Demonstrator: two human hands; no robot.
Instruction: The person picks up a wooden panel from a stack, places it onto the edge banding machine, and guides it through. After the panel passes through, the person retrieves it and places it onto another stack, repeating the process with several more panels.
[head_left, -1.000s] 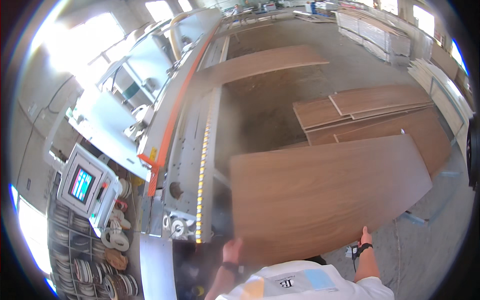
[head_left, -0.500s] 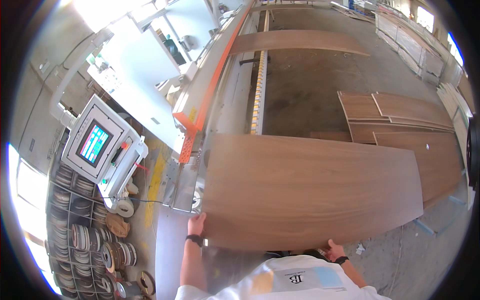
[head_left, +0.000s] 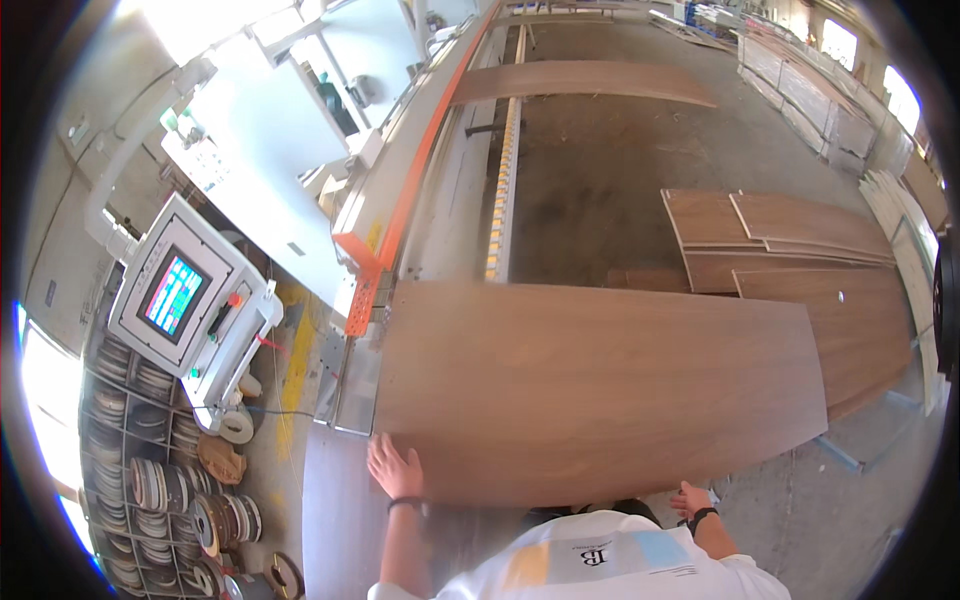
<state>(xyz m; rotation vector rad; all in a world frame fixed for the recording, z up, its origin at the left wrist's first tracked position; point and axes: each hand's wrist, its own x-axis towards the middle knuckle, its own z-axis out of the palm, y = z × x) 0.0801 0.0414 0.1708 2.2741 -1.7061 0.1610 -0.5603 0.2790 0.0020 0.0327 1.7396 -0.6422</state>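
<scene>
I'm seeing the left hand (head_left: 395, 468) lying flat w/ fingers spread on the near-left corner of the big brown wood panel (head_left: 600, 385), its grip open and pinching nothing, while the right hand (head_left: 692, 498) is touching the panel's near edge, grip mostly hidden so I can't tell. The panel is lying flat at the near end of the long machine bench (head_left: 455, 215), w/ the control screen box (head_left: 190, 300) sitting off to the left and a stack of boards (head_left: 790, 240) lying on the floor at right.
</scene>
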